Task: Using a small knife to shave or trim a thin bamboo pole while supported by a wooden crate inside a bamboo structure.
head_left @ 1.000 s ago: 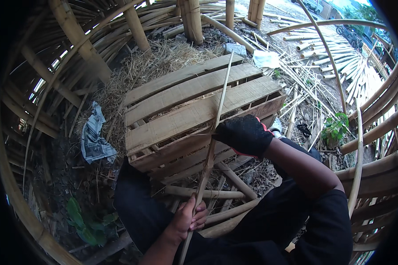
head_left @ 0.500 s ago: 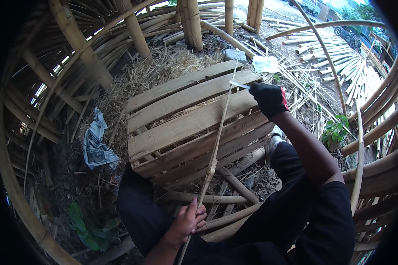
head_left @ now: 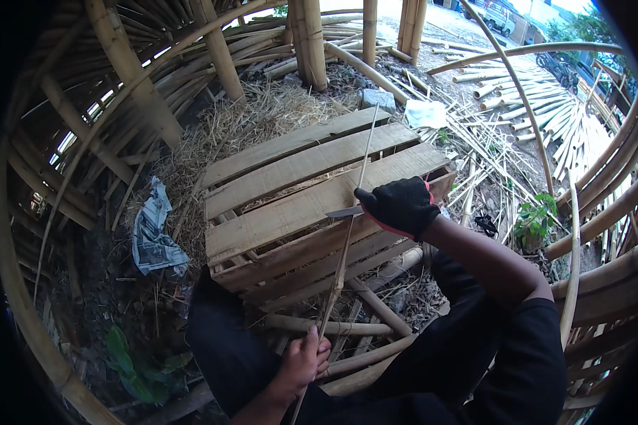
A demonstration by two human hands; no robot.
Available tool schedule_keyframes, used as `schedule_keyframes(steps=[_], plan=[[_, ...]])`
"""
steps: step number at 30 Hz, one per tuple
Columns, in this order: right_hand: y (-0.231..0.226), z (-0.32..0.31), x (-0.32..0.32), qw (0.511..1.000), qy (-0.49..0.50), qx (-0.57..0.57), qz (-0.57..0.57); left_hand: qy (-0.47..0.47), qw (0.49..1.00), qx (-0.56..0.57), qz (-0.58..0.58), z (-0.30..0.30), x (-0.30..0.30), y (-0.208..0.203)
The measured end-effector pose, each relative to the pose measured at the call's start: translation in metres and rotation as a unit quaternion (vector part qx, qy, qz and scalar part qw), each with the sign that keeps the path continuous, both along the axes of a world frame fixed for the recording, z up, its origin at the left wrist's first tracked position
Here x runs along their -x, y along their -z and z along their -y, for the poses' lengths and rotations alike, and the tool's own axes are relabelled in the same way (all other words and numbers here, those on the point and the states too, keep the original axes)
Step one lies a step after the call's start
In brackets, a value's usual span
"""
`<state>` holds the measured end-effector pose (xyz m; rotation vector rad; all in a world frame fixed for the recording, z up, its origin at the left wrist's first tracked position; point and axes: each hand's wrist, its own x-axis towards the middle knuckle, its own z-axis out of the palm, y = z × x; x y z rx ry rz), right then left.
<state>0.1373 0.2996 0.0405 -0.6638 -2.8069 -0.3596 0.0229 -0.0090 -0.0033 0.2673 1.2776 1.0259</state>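
A long, thin bamboo strip (head_left: 341,268) slants across the slatted wooden crate (head_left: 283,222), its far end over the top boards. Bare and low in front of me, my left hand (head_left: 304,362) is closed round the strip's near part. My right hand (head_left: 397,204), in a black and red glove, grips a knife (head_left: 344,212) whose handle the fingers hide. The blade lies across the strip, near the crate's front top edge. Just below the blade, a knot thickens the strip.
Crumpled newspaper (head_left: 156,230) lies left of the crate, and dry straw (head_left: 262,117) behind it. Bamboo posts (head_left: 309,46) stand at the back. Cut bamboo poles (head_left: 524,88) are stacked at the far right, near a small green plant (head_left: 535,218). Bamboo pieces lie below the crate.
My right hand has come down and toward me with the knife, from the strip's far end to about its middle. My left hand keeps its hold, slightly lower.
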Motion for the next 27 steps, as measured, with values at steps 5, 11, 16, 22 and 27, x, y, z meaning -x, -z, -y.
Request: schedule_keyframes(steps=[5, 11, 16, 22, 27], plan=[[0.008, -0.084, 0.004, 0.991, 0.041, -0.127, 0.027, -0.003, 1.0, 0.006, 0.009, -0.001, -0.004, 0.0], [-0.018, -0.23, -0.057, 0.896, 0.443, 0.034, -0.006, -0.022, 0.998, 0.016, 0.054, 0.004, 0.002, 0.001], [-0.039, -0.12, -0.019, 0.914, 0.302, 0.218, -0.16, -0.049, 0.994, 0.009, 0.102, 0.001, 0.016, -0.013], [-0.023, 0.019, 0.009, 0.95, -0.259, 0.17, -0.038, -0.028, 0.99, -0.007, 0.14, -0.005, 0.016, -0.011], [-0.019, 0.021, 0.019, 0.957, -0.259, 0.128, 0.034, 0.0, 0.975, -0.009, 0.221, -0.006, 0.013, -0.01]])
